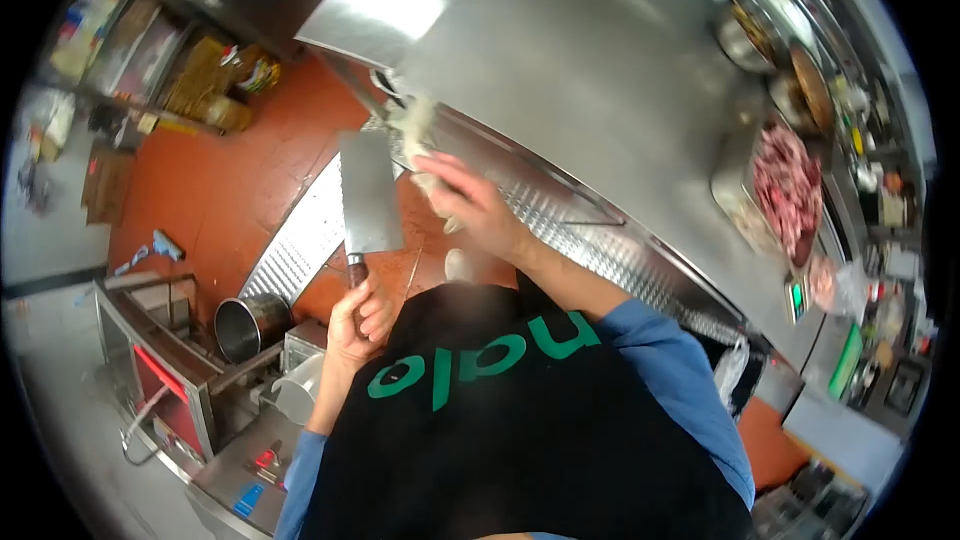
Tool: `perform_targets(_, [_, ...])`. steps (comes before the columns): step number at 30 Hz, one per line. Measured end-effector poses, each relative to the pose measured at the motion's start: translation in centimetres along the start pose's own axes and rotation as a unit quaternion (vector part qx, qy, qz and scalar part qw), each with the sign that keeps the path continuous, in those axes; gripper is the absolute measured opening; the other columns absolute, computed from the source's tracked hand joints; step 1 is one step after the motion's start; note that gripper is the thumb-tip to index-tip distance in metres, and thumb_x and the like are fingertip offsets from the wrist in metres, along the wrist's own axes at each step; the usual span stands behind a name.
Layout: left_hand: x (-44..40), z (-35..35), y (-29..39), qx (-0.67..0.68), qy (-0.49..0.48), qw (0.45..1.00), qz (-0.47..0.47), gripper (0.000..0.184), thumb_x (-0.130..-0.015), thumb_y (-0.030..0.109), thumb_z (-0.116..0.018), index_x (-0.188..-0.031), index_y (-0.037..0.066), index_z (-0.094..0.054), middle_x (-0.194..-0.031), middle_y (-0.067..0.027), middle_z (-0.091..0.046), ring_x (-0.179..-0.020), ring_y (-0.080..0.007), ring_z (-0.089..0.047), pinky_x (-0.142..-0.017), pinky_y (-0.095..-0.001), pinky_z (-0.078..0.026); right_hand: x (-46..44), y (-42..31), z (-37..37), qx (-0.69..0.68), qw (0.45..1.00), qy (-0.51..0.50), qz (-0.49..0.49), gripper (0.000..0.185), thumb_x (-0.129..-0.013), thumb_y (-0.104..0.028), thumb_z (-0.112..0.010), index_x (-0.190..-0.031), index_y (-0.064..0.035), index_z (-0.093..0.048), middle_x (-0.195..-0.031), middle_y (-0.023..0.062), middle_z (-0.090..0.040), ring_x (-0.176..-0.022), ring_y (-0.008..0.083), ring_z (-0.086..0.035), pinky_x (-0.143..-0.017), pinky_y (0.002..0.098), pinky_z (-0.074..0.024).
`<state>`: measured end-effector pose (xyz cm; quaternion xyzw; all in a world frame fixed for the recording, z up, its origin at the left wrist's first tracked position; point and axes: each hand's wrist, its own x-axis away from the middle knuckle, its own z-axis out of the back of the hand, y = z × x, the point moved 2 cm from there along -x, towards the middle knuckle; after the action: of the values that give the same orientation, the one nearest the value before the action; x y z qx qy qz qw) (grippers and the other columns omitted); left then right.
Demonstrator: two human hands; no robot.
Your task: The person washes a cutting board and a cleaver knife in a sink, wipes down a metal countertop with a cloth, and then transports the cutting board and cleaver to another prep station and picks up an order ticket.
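My left hand point(362, 318) is wrapped round the dark wooden handle of a cleaver point(370, 192). The cleaver's broad steel blade points away from me, over the floor. A pale, crumpled cloth point(415, 130) hangs just to the right of the blade. My right hand point(475, 205) has its fingers on this cloth, close to the edge of the steel table point(560, 60). Part of the cloth is hidden behind the fingers, and motion blurs it a little.
On the table at the right is a metal tray point(740, 185) of raw meat point(788, 190), near steel bowls point(748, 35) and a scale point(797, 295). A stockpot point(252, 328) stands at the lower left. Shelves point(150, 50) hold goods at the upper left.
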<state>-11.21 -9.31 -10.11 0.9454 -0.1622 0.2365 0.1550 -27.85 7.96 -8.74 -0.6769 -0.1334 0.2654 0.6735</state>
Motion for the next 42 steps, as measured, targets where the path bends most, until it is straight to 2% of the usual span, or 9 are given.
perform_targets(2, [-1.2,-2.7,-1.6,-0.055,-0.032,0.994,0.092,0.016,-0.088,0.018,-0.055,-0.082,0.011,-0.042,-0.058,0.0012,-0.037,-0.040,-0.0089,-0.034,-0.032,-0.0233,-0.029,1.9,-4.2,1.7,0.225,0.947,-0.038,0.226,0.036,-0.076,0.000,-0.058,-0.112,-0.0052,-0.058,-0.121,0.0077,-0.055,-0.109,0.0254,-0.049,-0.093,0.0391,-0.0392])
perform_targets(10, [-4.8,-11.7,-12.7,-0.391,-0.034,0.875,0.283,0.026,-0.074,0.013,-0.068,-0.082,0.005,-0.044,-0.051,-0.0009,-0.039,-0.034,-0.0119,-0.039,-0.028,-0.0251,-0.031,15.4,-1.6,19.3,0.454,0.874,0.165,0.061,0.045,-0.069,0.000,-0.058,-0.113,-0.0105,-0.058,-0.123,0.0057,-0.054,-0.110,0.0272,-0.048,-0.090,0.0377,-0.0408])
perform_targets(14, [-6.6,-15.2,-16.9,-0.843,-0.096,0.502,0.166,0.028,-0.070,0.016,-0.076,-0.075,0.001,-0.053,-0.054,-0.0071,-0.051,-0.041,-0.0143,-0.046,-0.039,-0.0274,-0.035,30.5,5.0,27.3,0.045,0.883,0.307,-0.352,0.037,-0.073,-0.002,-0.054,-0.108,-0.0092,-0.061,-0.107,0.0128,-0.059,-0.093,0.0298,-0.056,-0.078,0.0348,-0.0468])
perform_targets(15, [-7.1,-14.6,-17.2,-0.876,-0.125,0.448,0.124,0.030,-0.068,0.017,-0.077,-0.075,0.000,-0.054,-0.055,-0.0081,-0.051,-0.043,-0.0153,-0.047,-0.042,-0.0289,-0.037,36.0,10.6,27.5,0.303,0.856,0.248,-0.337,0.025,-0.076,-0.006,-0.055,-0.098,-0.0097,-0.066,-0.094,0.0167,-0.062,-0.087,0.0231,-0.060,-0.075,0.0360,-0.0471])
perform_targets(17, [-8.5,-13.0,-18.1,-0.924,-0.168,0.341,0.036,0.034,-0.066,0.020,-0.079,-0.075,-0.002,-0.055,-0.056,-0.0101,-0.051,-0.047,-0.0172,-0.048,-0.046,-0.0320,-0.039,50.8,15.6,27.3,-0.050,0.852,0.432,-0.291,0.019,-0.079,-0.011,-0.064,-0.096,-0.0049,-0.068,-0.091,0.0104,-0.067,-0.087,0.0153,-0.062,-0.082,0.0305,-0.0475])
perform_targets(23, [-7.4,-1.6,-15.9,-0.864,-0.019,0.480,0.148,0.038,-0.064,0.021,-0.081,-0.088,-0.001,-0.061,-0.067,-0.0129,-0.060,-0.060,-0.0201,-0.058,-0.057,-0.0329,-0.046,74.3,-1.7,49.2,0.418,0.483,0.406,-0.653,0.031,-0.092,-0.027,-0.041,-0.093,-0.0025,-0.061,-0.080,0.0067,-0.065,-0.060,0.0234,-0.060,-0.048,0.0382,-0.0473])
perform_targets(29, [-1.0,6.2,-12.9,-0.850,0.247,0.412,0.216,0.037,-0.071,0.030,-0.075,-0.095,0.003,-0.064,-0.058,-0.0116,-0.059,-0.044,-0.0206,-0.058,-0.043,-0.0348,-0.048,55.4,-5.9,63.9,0.633,0.549,0.440,-0.324,0.035,-0.093,-0.032,-0.041,-0.102,-0.0019,-0.058,-0.092,0.0085,-0.063,-0.076,0.0234,-0.058,-0.062,0.0365,-0.0455])
perform_targets(35, [5.8,10.3,-13.2,-0.581,0.392,0.713,0.028,0.037,-0.069,0.037,-0.076,-0.070,0.001,-0.066,-0.053,-0.0102,-0.058,-0.042,-0.0190,-0.055,-0.040,-0.0311,-0.046,31.5,14.2,30.7,0.397,0.868,0.062,-0.293,0.042,-0.094,-0.036,-0.040,-0.112,-0.0013,-0.054,-0.104,0.0104,-0.060,-0.091,0.0234,-0.056,-0.077,0.0348,-0.0436])
perform_targets(42, [13.1,10.1,-5.6,-0.434,0.331,0.826,-0.143,0.051,-0.073,0.034,-0.073,-0.111,0.002,-0.060,-0.058,-0.0081,-0.055,-0.047,-0.0181,-0.055,-0.042,-0.0320,-0.046,14.3,14.1,-7.4,0.048,0.844,-0.412,-0.340,0.053,-0.096,-0.044,-0.038,-0.122,0.0000,-0.050,-0.120,0.0132,-0.056,-0.109,0.0235,-0.053,-0.092,0.0341,-0.0416])
